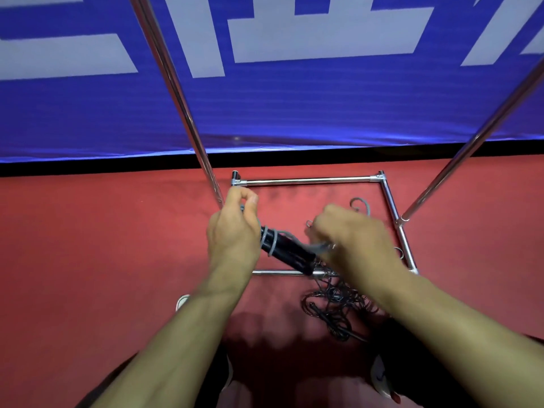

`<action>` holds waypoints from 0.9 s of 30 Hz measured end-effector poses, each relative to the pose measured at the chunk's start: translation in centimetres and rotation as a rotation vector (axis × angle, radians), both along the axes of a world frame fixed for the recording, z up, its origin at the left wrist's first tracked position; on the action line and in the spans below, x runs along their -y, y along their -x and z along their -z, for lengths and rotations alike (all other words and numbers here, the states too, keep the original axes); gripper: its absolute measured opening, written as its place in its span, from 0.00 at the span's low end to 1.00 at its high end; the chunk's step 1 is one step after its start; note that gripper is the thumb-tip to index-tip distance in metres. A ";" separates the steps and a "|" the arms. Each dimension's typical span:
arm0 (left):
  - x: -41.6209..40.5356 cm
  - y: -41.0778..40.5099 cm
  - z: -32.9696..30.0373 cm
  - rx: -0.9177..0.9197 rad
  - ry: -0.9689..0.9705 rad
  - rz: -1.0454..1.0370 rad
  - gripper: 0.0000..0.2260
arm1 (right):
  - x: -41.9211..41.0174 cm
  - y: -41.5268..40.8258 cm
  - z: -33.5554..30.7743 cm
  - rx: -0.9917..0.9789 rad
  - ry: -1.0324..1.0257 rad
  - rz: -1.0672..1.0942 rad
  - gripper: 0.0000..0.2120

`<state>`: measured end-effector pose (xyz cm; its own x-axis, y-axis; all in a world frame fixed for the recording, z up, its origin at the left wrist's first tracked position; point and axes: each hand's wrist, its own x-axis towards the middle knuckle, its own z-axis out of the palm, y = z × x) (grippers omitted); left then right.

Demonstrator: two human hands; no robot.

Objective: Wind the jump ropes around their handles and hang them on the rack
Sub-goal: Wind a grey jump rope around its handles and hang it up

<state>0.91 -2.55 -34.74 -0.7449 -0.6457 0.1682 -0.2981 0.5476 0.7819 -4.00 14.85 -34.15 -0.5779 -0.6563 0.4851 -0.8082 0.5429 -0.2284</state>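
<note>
My left hand [234, 234] grips one end of a pair of black jump-rope handles [290, 253], held slanting down to the right. A few turns of grey rope [272, 241] circle the handles beside that hand. My right hand [350, 240], blurred by motion, pinches the grey rope at the handles' far end. On the red floor below lies a tangled heap of dark rope [335, 301]. The chrome rack [309, 181] stands in front of me, its square base around my hands and two uprights rising left and right.
A blue banner with pale lettering [265, 98] hangs behind the rack. Small metal S-hooks [362, 206] lie inside the rack base near its right bar. My shoes [382, 381] show at the bottom edge and at the left [182, 301].
</note>
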 end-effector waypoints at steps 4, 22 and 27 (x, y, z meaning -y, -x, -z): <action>0.5 0.9 -0.5 -0.205 -0.105 -0.210 0.05 | 0.4 -5.3 2.4 0.244 -0.108 -0.124 0.10; 1.1 0.6 -0.5 -0.301 -0.360 -0.296 0.06 | 2.0 -5.9 6.7 0.883 0.320 -0.052 0.21; 0.8 0.6 -0.6 -0.307 -0.364 -0.271 0.05 | 2.3 -5.4 6.3 0.994 0.421 -0.078 0.12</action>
